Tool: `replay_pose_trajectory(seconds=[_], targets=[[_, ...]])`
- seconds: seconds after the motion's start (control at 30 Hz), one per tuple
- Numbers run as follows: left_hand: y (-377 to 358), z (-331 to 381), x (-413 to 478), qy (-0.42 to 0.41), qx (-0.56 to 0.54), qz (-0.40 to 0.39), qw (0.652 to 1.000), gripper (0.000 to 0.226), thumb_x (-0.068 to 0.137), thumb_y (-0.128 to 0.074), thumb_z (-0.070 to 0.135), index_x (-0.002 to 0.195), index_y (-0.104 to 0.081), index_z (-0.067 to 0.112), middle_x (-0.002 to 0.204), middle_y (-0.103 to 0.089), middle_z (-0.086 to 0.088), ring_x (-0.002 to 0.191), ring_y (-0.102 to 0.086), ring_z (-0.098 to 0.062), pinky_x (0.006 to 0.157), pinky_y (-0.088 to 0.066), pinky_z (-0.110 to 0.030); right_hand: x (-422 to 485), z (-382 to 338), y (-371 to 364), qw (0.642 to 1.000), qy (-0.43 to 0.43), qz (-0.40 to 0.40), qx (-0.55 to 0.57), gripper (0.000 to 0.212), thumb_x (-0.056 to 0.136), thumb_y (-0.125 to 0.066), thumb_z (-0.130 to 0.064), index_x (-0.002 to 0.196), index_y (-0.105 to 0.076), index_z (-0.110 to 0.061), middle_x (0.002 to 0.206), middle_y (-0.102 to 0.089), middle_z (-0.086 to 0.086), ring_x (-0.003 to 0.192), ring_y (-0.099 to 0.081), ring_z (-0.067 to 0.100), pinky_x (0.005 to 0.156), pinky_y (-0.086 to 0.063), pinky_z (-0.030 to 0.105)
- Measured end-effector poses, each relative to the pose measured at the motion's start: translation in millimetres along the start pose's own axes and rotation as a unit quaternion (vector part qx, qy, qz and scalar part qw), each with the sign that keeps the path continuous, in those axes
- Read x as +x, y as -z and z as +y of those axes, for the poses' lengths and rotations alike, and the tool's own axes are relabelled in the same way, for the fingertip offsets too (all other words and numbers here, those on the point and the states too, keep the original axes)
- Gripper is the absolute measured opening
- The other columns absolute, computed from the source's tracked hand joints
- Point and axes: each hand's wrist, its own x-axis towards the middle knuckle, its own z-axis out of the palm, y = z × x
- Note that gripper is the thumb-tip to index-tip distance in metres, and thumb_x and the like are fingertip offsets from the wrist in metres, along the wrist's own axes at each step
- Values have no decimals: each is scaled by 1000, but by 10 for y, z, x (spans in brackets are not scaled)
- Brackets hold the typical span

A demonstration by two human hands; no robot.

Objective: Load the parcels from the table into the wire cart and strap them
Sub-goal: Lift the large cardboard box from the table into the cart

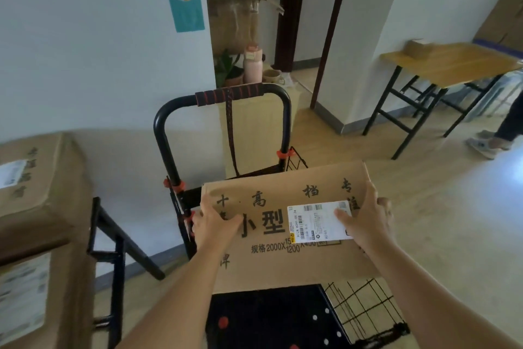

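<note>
A flat brown cardboard parcel (283,258) with black characters and a white shipping label is held over the wire cart (365,312). My left hand (213,221) grips its left edge, thumb on top. My right hand (368,218) grips its right edge, thumb across the label. The cart has a black handle frame (164,122) with a red-and-black grip, and a dark strap (230,133) hangs from the handle. The cart's black floor with red and white dots shows below the parcel. Two more brown parcels (31,178) sit at the left on a black-framed table (113,238).
A wooden folding table (452,65) with a small cardboard box (418,48) stands at the right rear. Another person's leg and shoe (492,139) are at the right edge. A pink bottle (252,65) and plants stand behind the cart. Pale floor lies to the right.
</note>
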Motion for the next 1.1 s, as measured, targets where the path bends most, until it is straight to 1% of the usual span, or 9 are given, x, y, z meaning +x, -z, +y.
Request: replay_pose_trajectory(seconds=[0.13,0.3,0.37,0.47,0.57,0.63,0.83,0.97,1.1], targets=[[-263,-70,80,73,1,41,996,98,72,-78,37,147,-15,34,132,-39,-13,116,-46,-31,89,-50,-46,366,137,-316,997,26,-70,5,107,78,-77,-37,155,-4,-23,136,-38,13,118,-51,32,94,-52,49],[-531,-308,114,156,18,61,986,111,65,-80,46,148,-6,38,136,-35,-16,120,-46,-37,94,-49,-55,637,256,-684,989,42,-137,-20,102,81,-74,-40,154,-8,-13,140,-37,13,114,-55,31,89,-55,47],[-618,-393,70,180,18,58,982,113,69,-80,42,151,-2,38,142,-32,-19,116,-50,-35,85,-54,-45,678,299,-811,988,56,-141,-22,102,81,-73,-39,154,-6,-14,140,-35,14,112,-56,32,88,-56,48],[-743,-574,42,180,-14,68,981,112,70,-82,33,151,-5,42,140,-37,-15,98,-55,-25,69,-54,-34,706,309,-948,988,75,-133,-18,102,83,-72,-36,155,-3,-13,142,-33,14,119,-49,32,93,-53,48],[-834,-709,60,181,-55,75,979,110,65,-83,23,149,-14,42,130,-49,-9,98,-55,-20,76,-57,-43,679,309,-1022,989,94,-108,-36,97,86,-69,-37,154,-6,-8,143,-34,17,124,-44,32,101,-48,45],[-865,-729,72,200,-63,82,974,108,68,-81,23,150,-13,40,129,-50,-7,99,-55,-21,77,-56,-41,643,296,-1022,990,93,-97,-46,96,87,-67,-40,154,-8,-7,142,-34,17,124,-44,31,99,-48,42],[-935,-739,87,244,-96,105,959,100,68,-65,49,147,-4,43,136,-49,-9,120,-49,-36,92,-50,-54,633,120,-963,988,125,-44,-73,88,90,-57,-51,155,-11,-12,145,-35,13,128,-39,29,106,-36,41],[-927,-744,117,276,-91,112,950,97,64,-58,54,149,-16,36,135,-50,-14,122,-48,-38,98,-45,-59,735,77,-975,985,109,-97,-89,89,92,-55,-50,156,-5,-12,150,-31,14,132,-37,31,109,-35,41],[-962,-762,149,292,-30,116,949,92,74,-67,49,150,-17,33,140,-43,-17,128,-40,-41,104,-37,-62,786,297,-1179,981,54,-171,-70,91,90,-59,-46,155,-6,-11,149,-33,16,132,-40,34,107,-43,47]])
